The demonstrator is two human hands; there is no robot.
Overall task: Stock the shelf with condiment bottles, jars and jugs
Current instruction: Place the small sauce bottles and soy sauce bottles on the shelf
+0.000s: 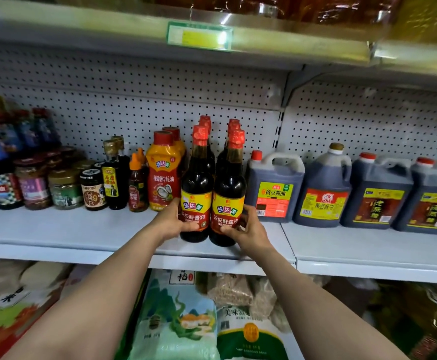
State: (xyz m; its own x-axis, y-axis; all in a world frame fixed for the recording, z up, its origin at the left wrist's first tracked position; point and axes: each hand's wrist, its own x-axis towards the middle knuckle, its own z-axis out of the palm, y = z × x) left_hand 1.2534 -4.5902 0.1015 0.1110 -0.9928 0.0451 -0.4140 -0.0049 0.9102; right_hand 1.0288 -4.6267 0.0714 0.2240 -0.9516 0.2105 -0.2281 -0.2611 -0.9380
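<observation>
My left hand (173,222) grips the left bottle (196,193) low on its label, and my right hand (246,229) grips the right bottle (229,201) the same way. Both dark bottles stand upright, touching, near the front of the white shelf (82,229), with matching red caps behind them. An orange squeeze bottle (163,172) stands just left, a handled jug (274,188) just right.

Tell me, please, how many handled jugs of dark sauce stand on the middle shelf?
4, all right of the tall bottles: a green-labelled jug, a round jug, then two square jugs. A fifth may sit cut off at the right edge.
</observation>
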